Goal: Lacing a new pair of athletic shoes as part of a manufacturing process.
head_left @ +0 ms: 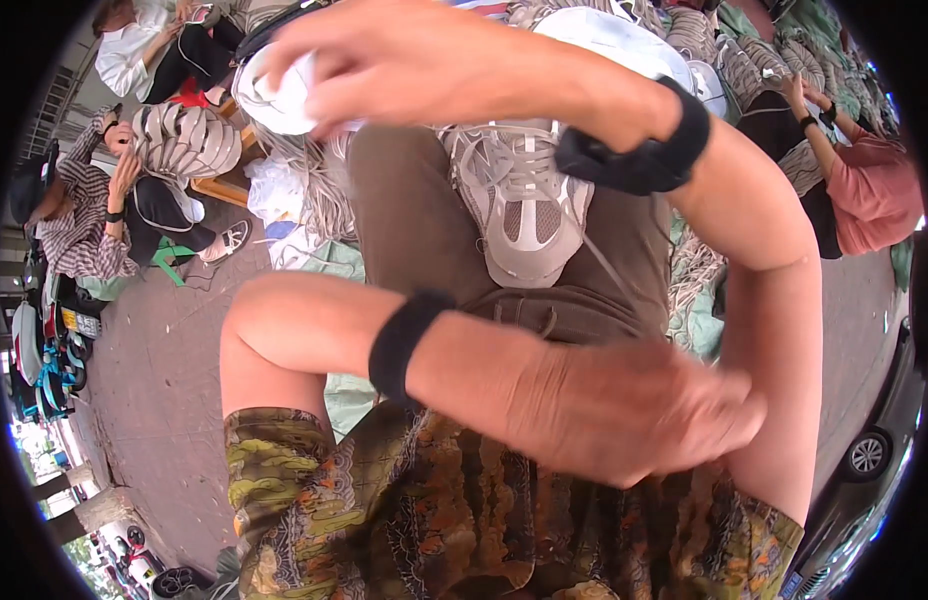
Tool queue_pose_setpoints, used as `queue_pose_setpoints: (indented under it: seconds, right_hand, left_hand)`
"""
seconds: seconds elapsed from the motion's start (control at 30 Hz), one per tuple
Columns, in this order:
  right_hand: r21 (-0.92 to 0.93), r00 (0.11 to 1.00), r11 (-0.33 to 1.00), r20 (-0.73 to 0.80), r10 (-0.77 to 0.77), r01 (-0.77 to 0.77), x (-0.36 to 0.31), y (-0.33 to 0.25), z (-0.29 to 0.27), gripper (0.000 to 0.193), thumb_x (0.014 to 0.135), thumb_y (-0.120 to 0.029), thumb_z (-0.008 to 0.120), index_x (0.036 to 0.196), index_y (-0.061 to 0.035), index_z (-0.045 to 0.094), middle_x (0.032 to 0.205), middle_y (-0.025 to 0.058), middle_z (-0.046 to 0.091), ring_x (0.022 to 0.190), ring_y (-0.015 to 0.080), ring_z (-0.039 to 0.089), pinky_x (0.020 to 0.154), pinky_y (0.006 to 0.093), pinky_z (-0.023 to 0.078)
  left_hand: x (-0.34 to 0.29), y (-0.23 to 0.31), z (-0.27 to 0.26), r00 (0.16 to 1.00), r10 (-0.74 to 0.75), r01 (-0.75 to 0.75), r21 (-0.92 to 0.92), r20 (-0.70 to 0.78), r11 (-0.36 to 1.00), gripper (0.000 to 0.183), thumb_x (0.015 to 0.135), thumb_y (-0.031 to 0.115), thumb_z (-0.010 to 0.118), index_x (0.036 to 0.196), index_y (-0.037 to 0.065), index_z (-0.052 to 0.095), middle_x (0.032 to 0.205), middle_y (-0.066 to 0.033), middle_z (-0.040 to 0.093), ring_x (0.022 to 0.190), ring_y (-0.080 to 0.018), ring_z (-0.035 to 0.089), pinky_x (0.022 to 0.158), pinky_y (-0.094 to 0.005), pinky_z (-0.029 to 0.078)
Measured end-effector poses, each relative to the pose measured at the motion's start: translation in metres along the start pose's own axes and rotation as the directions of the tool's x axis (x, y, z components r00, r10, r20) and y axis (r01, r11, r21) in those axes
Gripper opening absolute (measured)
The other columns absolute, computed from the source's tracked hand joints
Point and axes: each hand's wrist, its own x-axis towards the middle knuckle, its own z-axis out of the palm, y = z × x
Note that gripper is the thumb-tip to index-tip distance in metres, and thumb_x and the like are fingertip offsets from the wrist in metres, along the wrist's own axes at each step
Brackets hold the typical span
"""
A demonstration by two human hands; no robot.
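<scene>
With the left hand [649, 415] curled and the right hand [384, 62] loosely bent, both too blurred to tell any grip, the beige lace-up sneaker [529, 225] between the thighs is best kept steady, its trailing lace [606, 262] untwisted.

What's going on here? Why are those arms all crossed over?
A person has a beige-and-grey laced sneaker between the legs of their brown cloth trousers, toe pointing toward them. Their bare left hand is curled, over on the right side; their bare right hand reaches far out to the left. A thin, pale lace strand trails from the sneaker. Both hands are blurred, so I can't tell whether either holds it, or why they're crossed.
</scene>
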Motion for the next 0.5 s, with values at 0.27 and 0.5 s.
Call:
queue_pose_setpoints:
  seconds: [0.27, 0.5]
  right_hand:
    - [-0.273, 0.843, 0.798, -0.156, 0.514, -0.537, -0.194, 0.038, -0.050, 0.017, 0.093, -0.011, 0.061, 0.108, -0.0014, 0.061, 0.096, 0.0045, 0.064, 0.071, 0.0128, 0.058, 0.068, 0.0276, 0.049]
    - [-0.367, 0.817, 0.734, -0.330, 0.472, -0.572, -0.231, 0.050, 0.000, 0.034, 0.086, -0.001, 0.065, 0.117, -0.0057, 0.053, 0.089, 0.0102, 0.061, 0.066, 0.0262, 0.059, 0.062, 0.0356, 0.048]
  left_hand:
    - [0.085, -0.069, -0.168, 0.866, -0.424, 0.476, 0.172, -0.266, 0.863, 0.023, 0.090, 0.009, 0.052, 0.108, -0.005, 0.058, 0.108, -0.0190, 0.064, 0.097, -0.0221, 0.063, 0.081, -0.0317, 0.051]
    - [-0.081, -0.182, -0.189, 0.657, -0.650, 0.750, 0.409, -0.381, 0.519, 0.029, 0.091, 0.018, 0.061, 0.116, 0.004, 0.065, 0.109, -0.0088, 0.069, 0.100, -0.0172, 0.066, 0.090, -0.0320, 0.051]
